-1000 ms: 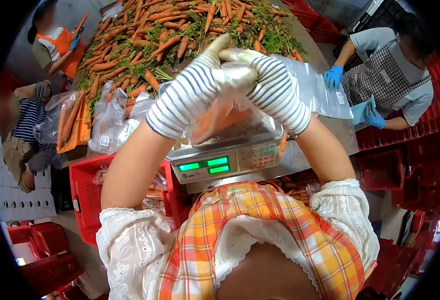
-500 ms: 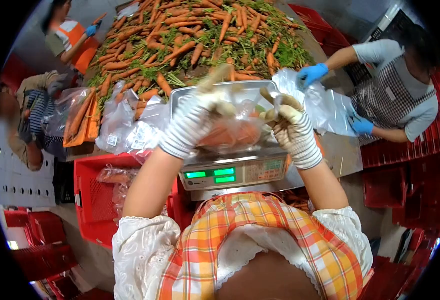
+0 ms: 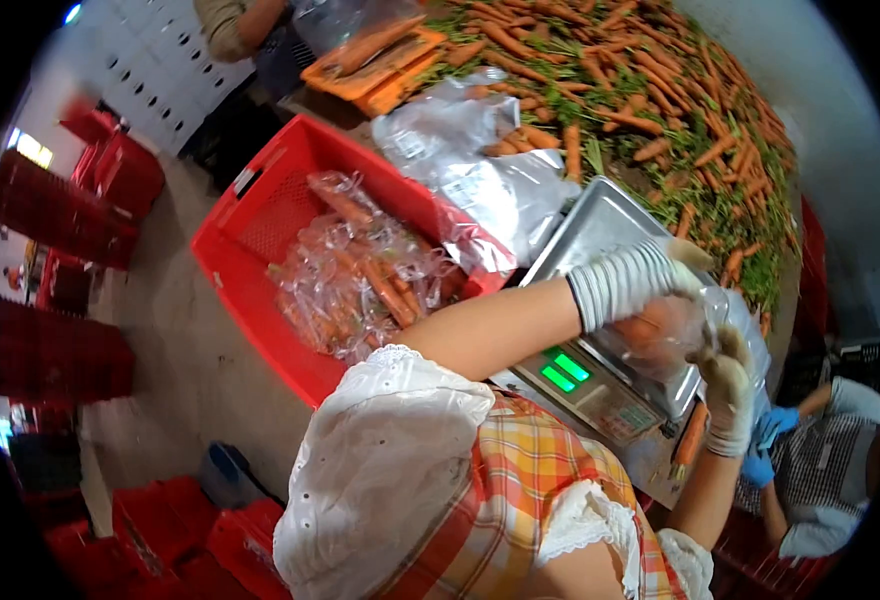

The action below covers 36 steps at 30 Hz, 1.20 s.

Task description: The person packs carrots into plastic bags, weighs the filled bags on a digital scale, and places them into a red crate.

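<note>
Carrots in a clear plastic bag show between the two gloved hands in the head view, over the metal tray of a scale with lit green digits. The left hand, in a glove with a striped cuff, is at the upper side of the bag; its fingers are blurred, and I cannot tell how far apart they are or whether they grip the plastic. The right hand is at the bag's gathered top, its fingers bent and near one another, though whether they pinch it cannot be told. A loose carrot lies just beside the scale, near the right wrist. To the left of the scale, a red crate holds bagged carrots, and flat clear bags lie between it and the tray, partly over the crate's rim. Beyond are an orange container with carrots and a heap of carrots with green tops. At the lower right, a person in blue gloves stands near the table; another person's arm shows at the top.
</note>
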### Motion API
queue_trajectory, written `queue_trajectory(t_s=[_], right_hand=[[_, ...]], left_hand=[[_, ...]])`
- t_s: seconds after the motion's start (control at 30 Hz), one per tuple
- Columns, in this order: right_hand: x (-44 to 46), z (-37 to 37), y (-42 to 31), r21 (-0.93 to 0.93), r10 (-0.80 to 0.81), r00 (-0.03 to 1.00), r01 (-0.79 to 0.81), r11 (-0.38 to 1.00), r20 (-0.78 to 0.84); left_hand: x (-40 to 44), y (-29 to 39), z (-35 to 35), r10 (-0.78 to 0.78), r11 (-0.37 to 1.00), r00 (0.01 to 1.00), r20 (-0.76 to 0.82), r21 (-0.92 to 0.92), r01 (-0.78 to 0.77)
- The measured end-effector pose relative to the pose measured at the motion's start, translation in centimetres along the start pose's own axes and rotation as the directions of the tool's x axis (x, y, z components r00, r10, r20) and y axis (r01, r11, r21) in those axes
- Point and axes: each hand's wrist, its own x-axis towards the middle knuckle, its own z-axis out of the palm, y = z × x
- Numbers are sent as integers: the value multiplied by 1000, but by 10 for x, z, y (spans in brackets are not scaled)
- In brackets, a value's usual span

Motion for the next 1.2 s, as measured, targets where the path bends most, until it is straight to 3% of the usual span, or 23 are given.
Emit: queue_trajectory(t_s=[0.03, 0.1, 0.17, 0.23, 0.27, 0.3, 0.37, 0.43, 0.47, 0.5, 0.57, 0.6, 0.67, 0.7, 0.73, 0.8, 0.93, 0.97, 1.03, 1.07, 1.1, 1.17, 1.2], right_hand=[[8, -28, 4, -176, 89, 982, -59, 983, 166], [11, -35, 11, -466, 44, 990, 23, 884, 133], [11, -35, 22, -522, -115, 991, 130, 843, 63], [4, -27, 19, -524, -204, 978, 197, 829, 45], [-8, -2, 1, -477, -291, 924, 378, 794, 249], [-21, 20, -14, -391, -363, 826, 533, 750, 430], [-22, 50, -29, -413, -322, 834, 513, 752, 448], [-19, 66, -35, -313, -377, 837, 509, 802, 396], [-15, 65, -36, -317, -358, 857, 479, 818, 372], [-10, 72, -38, -320, -350, 859, 474, 820, 373], [-2, 87, -39, -250, -556, 697, 698, 671, 454], [6, 77, -40, -208, -521, 667, 700, 683, 532], [8, 68, -31, -316, -435, 794, 580, 751, 425], [11, 67, -26, -356, -361, 854, 492, 794, 375], [10, 72, -19, -368, -295, 906, 397, 841, 302], [14, 76, -4, -411, -160, 943, 275, 869, 291], [19, 80, 23, -552, 15, 948, 173, 816, 319], [22, 84, 29, -591, 8, 941, 205, 780, 337], [24, 89, 34, -608, 22, 939, 203, 768, 342], [24, 92, 35, -630, 42, 928, 218, 745, 371], [24, 94, 35, -653, 68, 915, 230, 722, 398], [24, 97, 32, -651, 102, 912, 202, 732, 398], [23, 97, 34, -648, 72, 914, 227, 727, 400]], left_hand=[[10, -33, -22, -337, 826, 941, -26, -487, 282], [-8, -34, -13, -314, 631, 939, 142, -708, 318], [-27, -1, 19, -173, 654, 928, 331, -665, 360], [-13, -30, 4, 55, 918, 869, 492, -367, 150], [-4, -48, -9, 253, 880, 929, 270, 336, -337], [-2, -52, -12, 339, 737, 907, 251, 528, -422], [3, -62, -18, 502, 330, 840, 207, 851, -408], [-16, -26, -32, 75, 724, 997, 8, 687, -60], [-33, 1, -40, 30, 752, 997, -69, 659, 23], [-53, 1, -46, 59, 928, 979, -196, 373, 19], [-82, -6, -81, 440, 858, 795, -417, 456, -236], [-117, 22, -84, 292, 947, 748, -595, 290, -138], [-162, 12, -116, 586, 809, 557, -589, 468, -357], [-177, 15, -108, 457, 865, 520, -721, 224, -449], [-199, -9, -135, 546, 831, 468, -695, 518, -201], [-232, -43, -163, 401, 888, 389, -830, 456, 57], [-280, -144, -238, 47, 941, 282, -958, 138, 311], [-288, -176, -255, -161, 876, 324, -932, 16, 483], [-270, -181, -250, -61, 638, 263, -963, 165, 752], [-255, -182, -261, -96, 378, 146, -985, 99, 920], [-239, -183, -260, -106, 378, 152, -983, 102, 920], [-207, -185, -249, 20, 166, -314, -949, -306, 937], [-210, -199, -254, 72, 98, -339, -938, -332, 938]])
